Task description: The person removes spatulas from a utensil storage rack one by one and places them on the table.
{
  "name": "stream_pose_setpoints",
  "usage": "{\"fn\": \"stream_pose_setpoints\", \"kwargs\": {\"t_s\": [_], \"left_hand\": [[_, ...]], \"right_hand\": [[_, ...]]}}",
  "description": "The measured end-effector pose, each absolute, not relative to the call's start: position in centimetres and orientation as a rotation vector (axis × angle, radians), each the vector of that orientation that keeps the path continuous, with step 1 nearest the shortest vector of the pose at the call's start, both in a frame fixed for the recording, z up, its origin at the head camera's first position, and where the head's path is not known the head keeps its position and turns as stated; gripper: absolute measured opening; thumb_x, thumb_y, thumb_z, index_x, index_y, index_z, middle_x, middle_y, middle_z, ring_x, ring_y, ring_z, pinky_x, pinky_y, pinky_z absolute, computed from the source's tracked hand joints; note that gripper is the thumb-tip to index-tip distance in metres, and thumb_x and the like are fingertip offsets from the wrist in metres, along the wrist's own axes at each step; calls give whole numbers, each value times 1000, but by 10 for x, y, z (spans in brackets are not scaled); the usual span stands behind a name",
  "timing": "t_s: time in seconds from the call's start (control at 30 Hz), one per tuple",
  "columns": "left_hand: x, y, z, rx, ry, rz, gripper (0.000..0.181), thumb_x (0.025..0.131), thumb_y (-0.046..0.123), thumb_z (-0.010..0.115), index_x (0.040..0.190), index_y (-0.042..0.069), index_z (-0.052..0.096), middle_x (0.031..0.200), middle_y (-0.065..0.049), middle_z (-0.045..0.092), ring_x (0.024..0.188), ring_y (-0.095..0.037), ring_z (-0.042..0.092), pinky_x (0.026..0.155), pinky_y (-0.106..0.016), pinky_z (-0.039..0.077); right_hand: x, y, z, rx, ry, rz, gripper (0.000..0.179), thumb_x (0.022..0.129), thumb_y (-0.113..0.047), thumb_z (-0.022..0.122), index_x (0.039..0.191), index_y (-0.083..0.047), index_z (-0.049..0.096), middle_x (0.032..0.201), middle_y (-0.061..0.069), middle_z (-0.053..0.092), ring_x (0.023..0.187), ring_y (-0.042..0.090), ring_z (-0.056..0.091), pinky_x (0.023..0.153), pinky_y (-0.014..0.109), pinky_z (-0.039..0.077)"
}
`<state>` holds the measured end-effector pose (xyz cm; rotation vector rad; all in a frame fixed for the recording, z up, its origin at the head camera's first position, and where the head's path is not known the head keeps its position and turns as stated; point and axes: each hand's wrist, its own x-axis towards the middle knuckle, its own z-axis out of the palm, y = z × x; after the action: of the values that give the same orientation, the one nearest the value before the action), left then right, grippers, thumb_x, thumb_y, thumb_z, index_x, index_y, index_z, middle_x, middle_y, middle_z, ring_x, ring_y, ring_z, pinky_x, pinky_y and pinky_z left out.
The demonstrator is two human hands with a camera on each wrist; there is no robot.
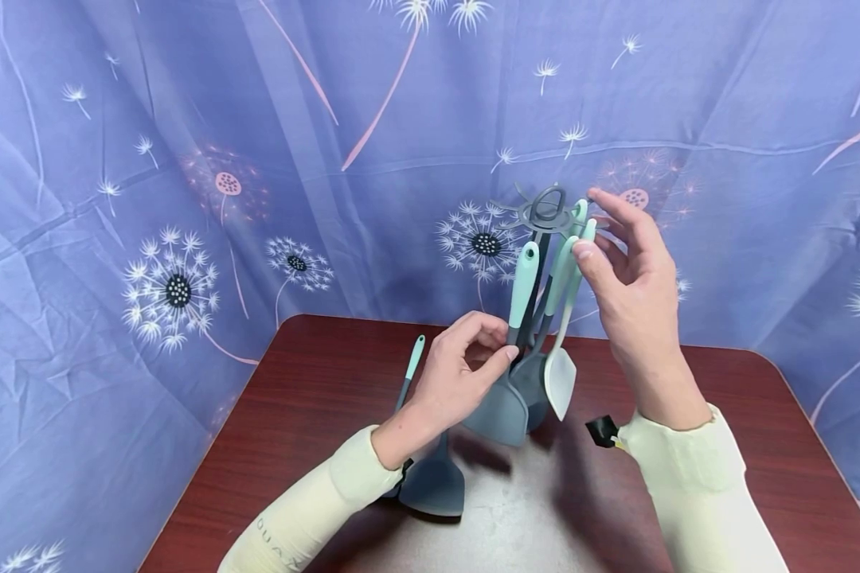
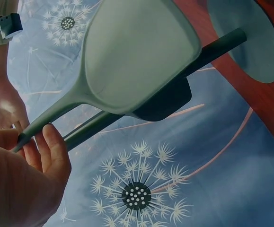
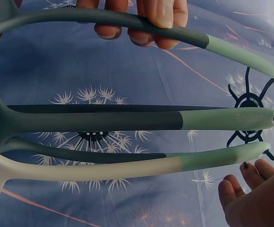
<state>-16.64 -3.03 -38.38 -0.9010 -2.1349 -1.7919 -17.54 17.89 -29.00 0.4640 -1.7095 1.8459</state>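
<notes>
A dark grey utensil stand shows its ring of hooks (image 1: 545, 216) in the head view and its round base (image 2: 255, 42) in the left wrist view. My left hand (image 1: 466, 362) pinches the dark neck of a grey turner (image 2: 141, 52) with a mint handle, held upright before the pole. Beside it hang a cream-headed utensil (image 1: 560, 382) and dark utensils with mint handles, their heads partly hidden. My right hand (image 1: 638, 278) is at the hooks, thumb and fingers spread around the handle tops. In the right wrist view its fingertips (image 3: 251, 176) lie close to the cream utensil's handle end.
On the dark red table (image 1: 315, 374), left of the stand, lie a dark turner (image 1: 435, 481), partly behind the left forearm, and a mint-handled utensil (image 1: 416, 358). A blue dandelion-patterned cloth (image 1: 373, 239) hangs behind the table.
</notes>
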Motion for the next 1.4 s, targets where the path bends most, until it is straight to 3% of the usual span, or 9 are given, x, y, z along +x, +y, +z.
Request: {"fn": "stream_pose_setpoints", "kwargs": {"t_s": [0.37,1.4], "left_hand": [[-164,-36,-379,-875,-2109,-1782,17,98,7,76,112,13,70,102,-1,68,91,-13,70,83,-31,63],[-169,-61,-368,-778,-2068,-1837,18,96,5,78,111,11,69,98,-2,70,84,-19,69,79,-34,61]], "right_hand": [[-179,179,-284,499,-1701,1844,55,95,-8,78,147,-10,62,152,8,57,137,29,48,121,35,36],[-189,179,-279,519,-1683,1870,55,93,-5,77,146,-7,62,151,10,58,135,31,48,123,33,35]]}}
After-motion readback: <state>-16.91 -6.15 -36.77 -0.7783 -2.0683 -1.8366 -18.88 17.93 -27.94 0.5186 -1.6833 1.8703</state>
